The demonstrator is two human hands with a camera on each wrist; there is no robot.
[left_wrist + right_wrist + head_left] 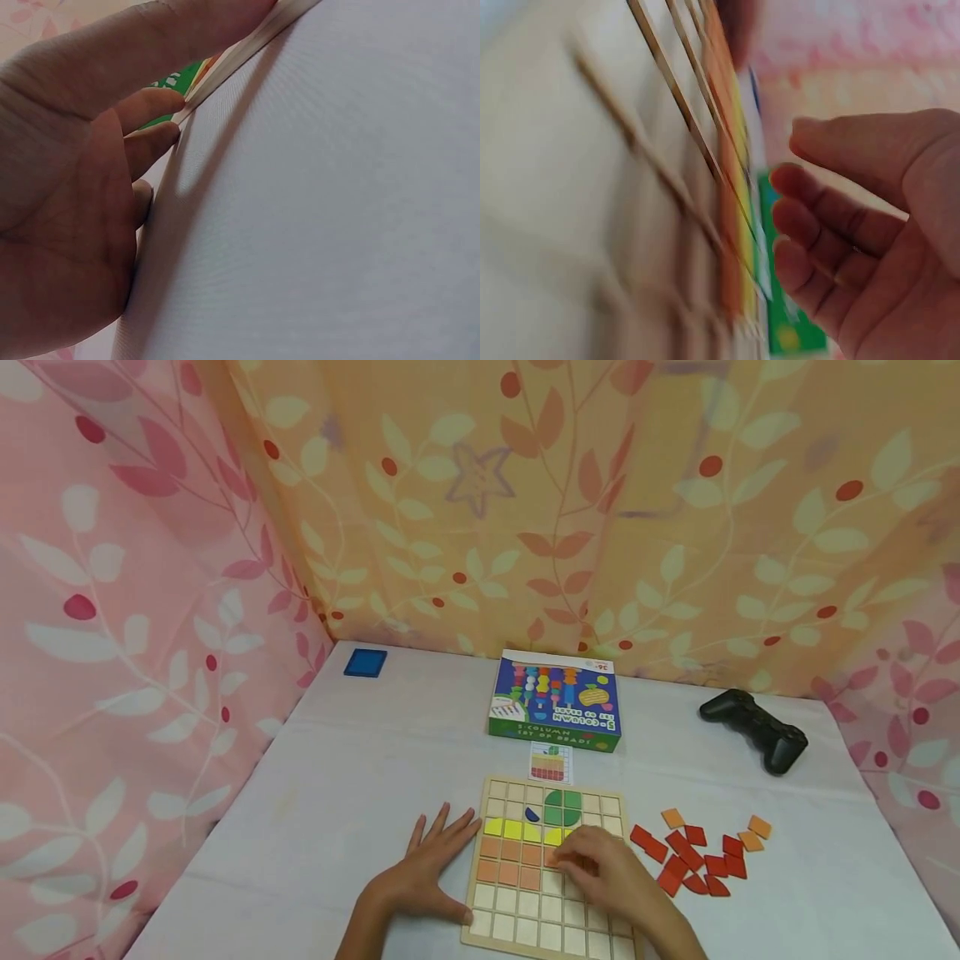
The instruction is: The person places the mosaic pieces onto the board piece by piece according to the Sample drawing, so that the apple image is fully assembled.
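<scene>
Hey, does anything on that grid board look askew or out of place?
Yes: the small dark blue piece on the board, just left of the green pieces. It looks slanted, while those line up with the grid.

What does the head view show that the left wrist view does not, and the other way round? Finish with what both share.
Only the head view: the right hand over the board, the red pieces, the black controller, the blue square and the small pattern card.

Only the left wrist view: the palm side of the left hand, close up.

Both: the left hand at the board's edge, the white tabletop, the pink cloth and the box, merely a green patch in the wrist view.
</scene>
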